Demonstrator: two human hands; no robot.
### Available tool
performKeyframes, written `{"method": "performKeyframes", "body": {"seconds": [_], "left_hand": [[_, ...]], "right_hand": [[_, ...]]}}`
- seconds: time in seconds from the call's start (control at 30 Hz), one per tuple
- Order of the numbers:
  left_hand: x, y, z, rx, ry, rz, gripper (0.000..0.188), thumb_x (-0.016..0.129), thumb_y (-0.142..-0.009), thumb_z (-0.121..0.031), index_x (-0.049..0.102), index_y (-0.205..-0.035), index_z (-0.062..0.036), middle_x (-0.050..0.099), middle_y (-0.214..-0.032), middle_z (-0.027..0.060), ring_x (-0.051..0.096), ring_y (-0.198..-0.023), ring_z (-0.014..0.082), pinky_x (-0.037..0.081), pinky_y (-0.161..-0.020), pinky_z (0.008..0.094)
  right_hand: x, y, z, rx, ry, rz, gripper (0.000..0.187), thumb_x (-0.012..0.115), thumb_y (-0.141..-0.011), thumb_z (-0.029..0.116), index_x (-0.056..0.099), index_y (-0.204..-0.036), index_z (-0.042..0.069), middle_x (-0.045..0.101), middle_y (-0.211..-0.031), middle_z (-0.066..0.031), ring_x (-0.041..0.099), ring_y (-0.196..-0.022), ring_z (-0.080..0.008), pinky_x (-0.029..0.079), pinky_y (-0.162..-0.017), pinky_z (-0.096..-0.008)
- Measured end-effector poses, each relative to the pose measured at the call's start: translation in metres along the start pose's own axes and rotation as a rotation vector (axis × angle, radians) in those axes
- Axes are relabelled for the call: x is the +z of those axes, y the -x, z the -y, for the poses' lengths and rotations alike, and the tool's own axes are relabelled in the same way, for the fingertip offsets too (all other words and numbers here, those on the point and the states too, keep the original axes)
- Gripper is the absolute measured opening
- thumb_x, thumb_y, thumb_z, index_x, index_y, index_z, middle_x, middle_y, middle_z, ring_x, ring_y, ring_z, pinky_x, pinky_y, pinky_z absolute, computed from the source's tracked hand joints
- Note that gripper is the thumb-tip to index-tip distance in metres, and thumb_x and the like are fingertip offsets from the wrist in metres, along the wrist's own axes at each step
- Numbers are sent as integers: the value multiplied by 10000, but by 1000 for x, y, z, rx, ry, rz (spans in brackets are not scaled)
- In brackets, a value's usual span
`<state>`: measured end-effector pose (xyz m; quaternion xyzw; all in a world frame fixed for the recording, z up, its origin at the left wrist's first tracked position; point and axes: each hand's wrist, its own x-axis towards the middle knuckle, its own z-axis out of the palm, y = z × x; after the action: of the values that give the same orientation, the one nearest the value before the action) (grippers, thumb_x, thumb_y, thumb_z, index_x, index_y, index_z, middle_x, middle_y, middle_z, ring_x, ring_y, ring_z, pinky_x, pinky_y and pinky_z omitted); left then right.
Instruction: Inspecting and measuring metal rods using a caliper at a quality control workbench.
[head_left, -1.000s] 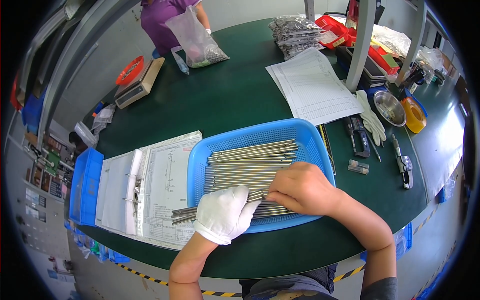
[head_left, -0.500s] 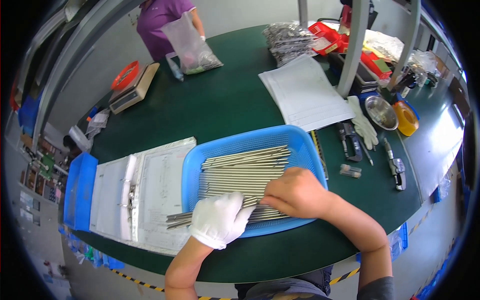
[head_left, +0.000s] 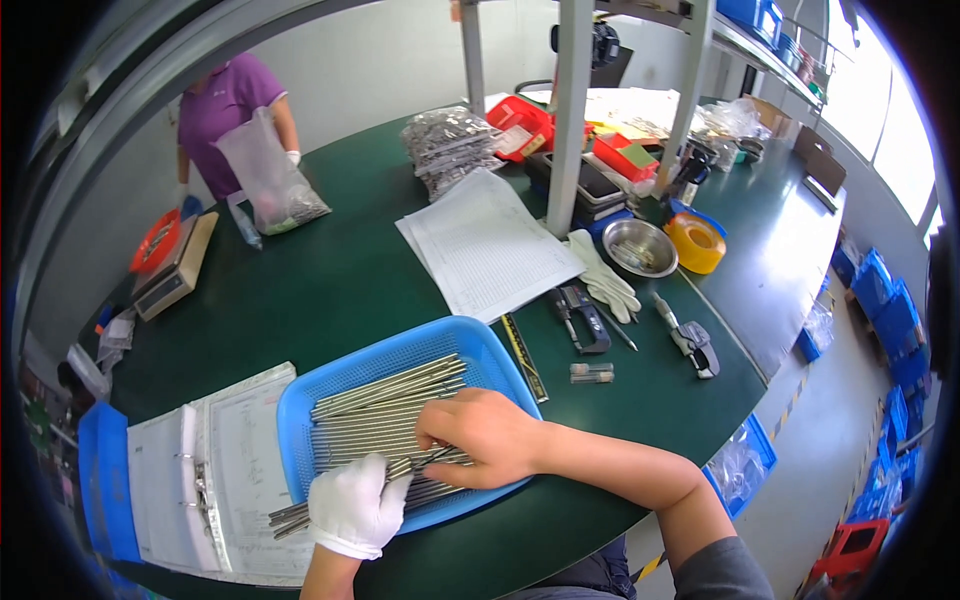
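A blue perforated plastic basket (head_left: 390,345) holds a layer of thin silver metal rods (head_left: 385,390). My left hand (head_left: 355,505), in a white glove, is closed round a small bundle of these rods at the basket's near left edge. The bundle's left ends (head_left: 290,520) stick out past the rim, over an open ring binder (head_left: 245,470). My bare right hand (head_left: 485,437) is over the right part of the basket. Its fingers and thumb are curled about the rod ends coming from the left hand; the exact number between them is hidden.
Right of the basket lie a ruler (head_left: 523,357), a micrometer (head_left: 580,318), another micrometer (head_left: 688,338), and a white glove (head_left: 605,275). Beyond are paper sheets (head_left: 490,245), a metal bowl (head_left: 640,248) and a shelf post (head_left: 568,120). A person in purple (head_left: 225,120) stands across the table with a plastic bag (head_left: 265,175).
The view has swung to the right, so the table things appear farther left and lower. My left hand keeps its hold on the rods; my right thumb and fingers are spread a little wider.
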<state>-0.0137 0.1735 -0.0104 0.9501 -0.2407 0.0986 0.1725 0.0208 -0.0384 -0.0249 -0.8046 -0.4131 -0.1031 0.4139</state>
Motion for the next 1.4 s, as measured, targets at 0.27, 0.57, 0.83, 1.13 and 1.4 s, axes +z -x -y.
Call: {"method": "performKeyframes", "body": {"seconds": [0.27,0.57,0.83,1.13,1.4], "left_hand": [[-1,-1,-5,-20,-1,74,323,597,-836,-358,558,-695,-70,613,-609,128,611,-532,332,480,-487,448],[4,4,0,27,41,1,297,629,-829,-314,532,-701,-65,585,-584,122,592,-505,319,462,-451,415],[1,2,-1,3,41,-15,296,631,-823,-316,532,-697,-67,588,-594,118,596,-525,318,467,-472,417],[1,1,-1,4,29,4,293,622,-827,-322,546,-720,-59,605,-612,128,608,-538,323,476,-489,426],[-2,2,-2,8,30,11,305,605,-839,-332,551,-722,-55,611,-614,136,617,-545,323,483,-497,428]], "right_hand": [[-10,0,9,74,48,42,171,600,-814,217,573,-755,59,575,-711,-101,578,-660,-314,439,-618,-407],[-9,-1,10,106,30,30,123,661,-726,159,589,-736,59,595,-710,-87,570,-621,-291,435,-596,-387],[-8,-2,7,97,27,4,125,650,-741,144,575,-716,48,576,-670,-90,561,-609,-298,425,-577,-393],[-10,2,3,90,-5,-15,161,672,-705,156,564,-783,66,565,-650,-61,566,-592,-270,439,-588,-369],[-8,-1,5,95,-46,-27,98,632,-739,125,571,-724,50,563,-630,-83,562,-582,-285,441,-580,-382]]}}
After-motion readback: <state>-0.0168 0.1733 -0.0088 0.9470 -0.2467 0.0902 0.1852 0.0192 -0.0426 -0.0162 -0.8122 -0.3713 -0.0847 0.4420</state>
